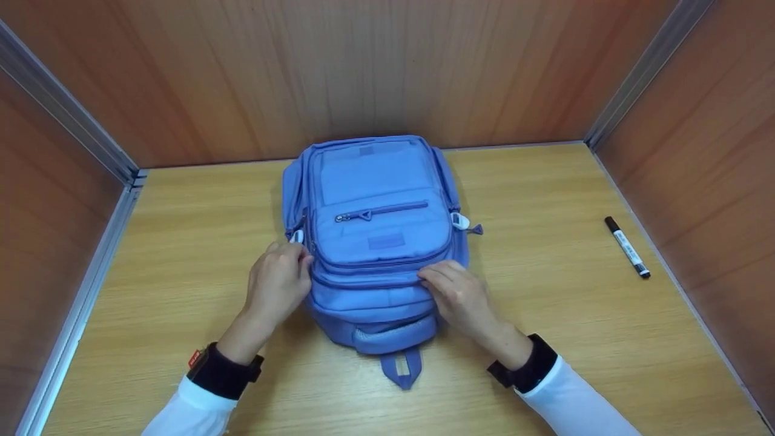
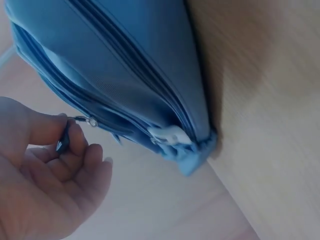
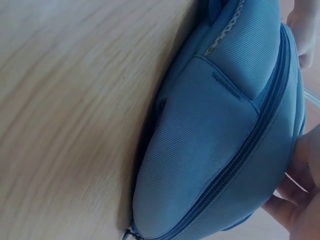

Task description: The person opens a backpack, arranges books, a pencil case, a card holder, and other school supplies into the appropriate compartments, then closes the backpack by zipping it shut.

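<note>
A blue backpack [image 1: 378,172] lies front side up on the wooden table, its top handle [image 1: 396,337] toward me. At its left side my left hand [image 1: 278,278] pinches a dark zipper pull [image 2: 63,139] between thumb and index finger. The metal slider [image 2: 91,121] sits on the zipper track in the left wrist view. My right hand [image 1: 460,297] is at the upper right of the front pocket, pinching the fabric beside the zipper seam. In the right wrist view, its fingertips are partly hidden behind the bag's edge.
A black-and-white marker [image 1: 628,248] lies at the right of the table [image 1: 545,242]. White tags [image 1: 459,221] hang at the bag's sides, with a triangular zipper pull [image 1: 476,229] at the right. Wooden panels [image 1: 363,72] enclose the back and both sides.
</note>
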Tool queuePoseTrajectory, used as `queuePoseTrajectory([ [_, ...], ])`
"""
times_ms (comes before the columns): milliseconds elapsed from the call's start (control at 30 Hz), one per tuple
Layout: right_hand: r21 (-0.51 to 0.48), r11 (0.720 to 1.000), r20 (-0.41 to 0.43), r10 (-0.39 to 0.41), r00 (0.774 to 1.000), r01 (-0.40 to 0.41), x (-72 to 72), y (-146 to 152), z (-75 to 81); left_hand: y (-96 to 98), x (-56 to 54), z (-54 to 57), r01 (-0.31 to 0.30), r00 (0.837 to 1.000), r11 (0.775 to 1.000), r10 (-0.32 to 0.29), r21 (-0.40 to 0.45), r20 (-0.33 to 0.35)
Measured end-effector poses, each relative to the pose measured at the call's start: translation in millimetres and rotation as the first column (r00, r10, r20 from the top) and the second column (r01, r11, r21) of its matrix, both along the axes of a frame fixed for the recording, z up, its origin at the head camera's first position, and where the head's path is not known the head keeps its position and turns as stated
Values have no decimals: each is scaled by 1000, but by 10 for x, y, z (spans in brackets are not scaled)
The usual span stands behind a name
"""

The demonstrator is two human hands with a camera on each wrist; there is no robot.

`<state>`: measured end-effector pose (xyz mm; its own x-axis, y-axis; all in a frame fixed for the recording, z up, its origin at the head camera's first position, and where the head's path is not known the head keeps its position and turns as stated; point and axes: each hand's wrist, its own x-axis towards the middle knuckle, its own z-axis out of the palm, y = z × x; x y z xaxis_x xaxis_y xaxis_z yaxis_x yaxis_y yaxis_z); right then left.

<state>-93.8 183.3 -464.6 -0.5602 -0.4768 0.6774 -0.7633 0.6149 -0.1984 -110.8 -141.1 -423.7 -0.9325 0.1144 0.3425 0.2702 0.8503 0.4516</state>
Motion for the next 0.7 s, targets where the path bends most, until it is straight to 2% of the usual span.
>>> queuePoseTrajectory([
  [267,-46,999,-77,26,997,-29,-30,-7,-54,177,217,20,29,997,998,-24,64,-69],
  [500,-45,999,-59,12,998,-15,-26,-18,-65,411,382,-9,70,991,993,-58,98,-119],
  [700,-41,999,-41,-4,999,2,-12,-26,-69,680,481,-53,149,978,980,-127,129,-168],
])
